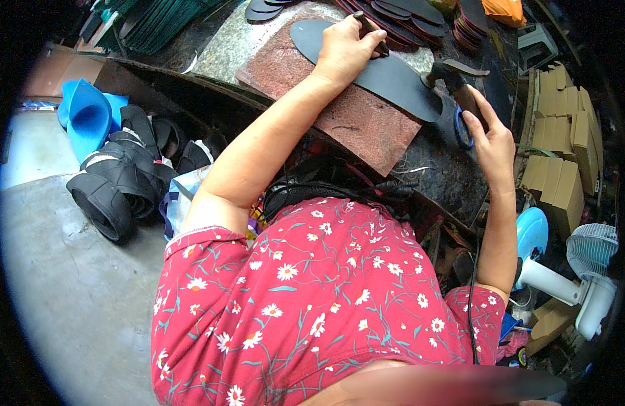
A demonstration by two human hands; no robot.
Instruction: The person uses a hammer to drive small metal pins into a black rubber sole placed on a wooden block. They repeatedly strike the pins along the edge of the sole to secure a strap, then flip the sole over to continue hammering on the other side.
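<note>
A dark grey sole-shaped sheet (397, 84) lies across a reddish stone slab (366, 135) on the workbench. My left hand (346, 51) is over its middle, fingers closed on a short dark punch-like tool (361, 21) whose lower end meets or nearly meets the sheet. To the right, my right hand (488, 139) grips the brown handle of a hammer (464, 98). The hammer's head is beside the sheet's right end, with a curved metal claw pointing right. A blue ring-shaped thing (463, 128), partly hidden, sits by my right fingers.
Stacks of dark sole pieces (404, 20) lie at the bench's far side, with green-edged sheets (153, 27) at far left. Black shoe uppers (126, 169) and a blue piece (85, 111) are left. Cardboard boxes (563, 128) and a fan (593, 250) stand right.
</note>
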